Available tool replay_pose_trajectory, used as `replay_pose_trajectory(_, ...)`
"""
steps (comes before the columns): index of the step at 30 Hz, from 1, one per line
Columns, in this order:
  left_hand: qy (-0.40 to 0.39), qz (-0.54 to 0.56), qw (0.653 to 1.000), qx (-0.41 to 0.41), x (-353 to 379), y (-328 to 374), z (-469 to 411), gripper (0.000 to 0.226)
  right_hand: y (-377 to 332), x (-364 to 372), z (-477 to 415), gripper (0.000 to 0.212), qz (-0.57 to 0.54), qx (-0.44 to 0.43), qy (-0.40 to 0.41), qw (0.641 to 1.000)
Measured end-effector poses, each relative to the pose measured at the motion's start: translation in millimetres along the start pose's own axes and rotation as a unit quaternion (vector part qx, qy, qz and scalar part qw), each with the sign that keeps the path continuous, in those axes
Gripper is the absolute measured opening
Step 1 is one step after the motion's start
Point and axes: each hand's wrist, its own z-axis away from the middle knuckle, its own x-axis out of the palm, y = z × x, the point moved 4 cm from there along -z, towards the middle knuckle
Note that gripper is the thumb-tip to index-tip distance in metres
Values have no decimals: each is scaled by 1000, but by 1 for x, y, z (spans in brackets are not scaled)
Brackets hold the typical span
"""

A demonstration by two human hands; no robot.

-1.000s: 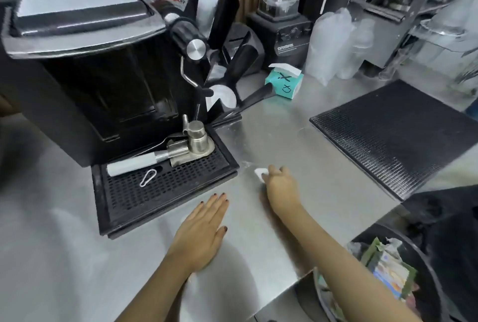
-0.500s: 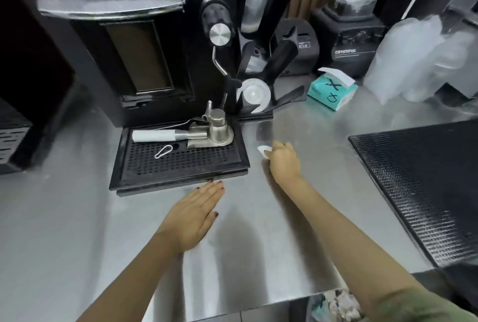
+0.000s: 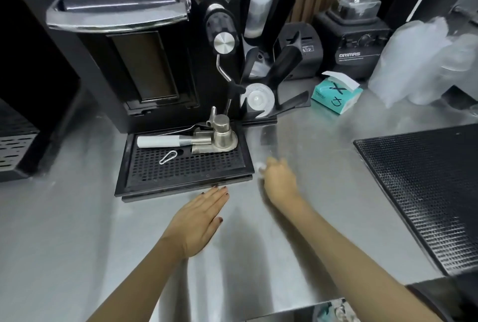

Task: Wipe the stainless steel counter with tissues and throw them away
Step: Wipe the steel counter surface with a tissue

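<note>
My right hand [image 3: 280, 180] holds a small white tissue [image 3: 261, 167] against the stainless steel counter [image 3: 305, 231], just right of the black drip tray [image 3: 181, 182]. Only a corner of the tissue shows past the blurred fingers. My left hand [image 3: 200, 218] lies flat on the counter with straight fingers, its tips at the drip tray's front edge. A teal tissue box [image 3: 335, 95] stands further back on the right.
A black coffee machine [image 3: 134, 58] stands behind the drip tray, which carries a portafilter [image 3: 207, 139]. A cup dispenser [image 3: 269, 63] and a blender [image 3: 357, 37] stand at the back. A black ribbed mat [image 3: 426, 192] covers the right side. A bin [image 3: 333, 312] with waste shows at the bottom edge.
My right hand has slid the tissue back toward me along the drip tray's right side. My left hand has stayed flat. The view has shifted left, so the bin has mostly left the frame.
</note>
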Motion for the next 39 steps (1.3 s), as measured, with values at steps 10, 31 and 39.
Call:
replay_pose_trajectory(10, 15, 3, 1000, 3, 0, 0, 0, 59, 4, -9, -15, 16, -34, 60, 13, 998)
replay_pose_trajectory(31, 38, 2, 999, 7, -2, -1, -1, 55, 15, -12, 87, 14, -116, 60, 43, 991)
replay_pose_trajectory(39, 39, 9, 999, 2, 0, -3, -2, 56, 16, -26, 92, 9, -536, 186, -12, 823)
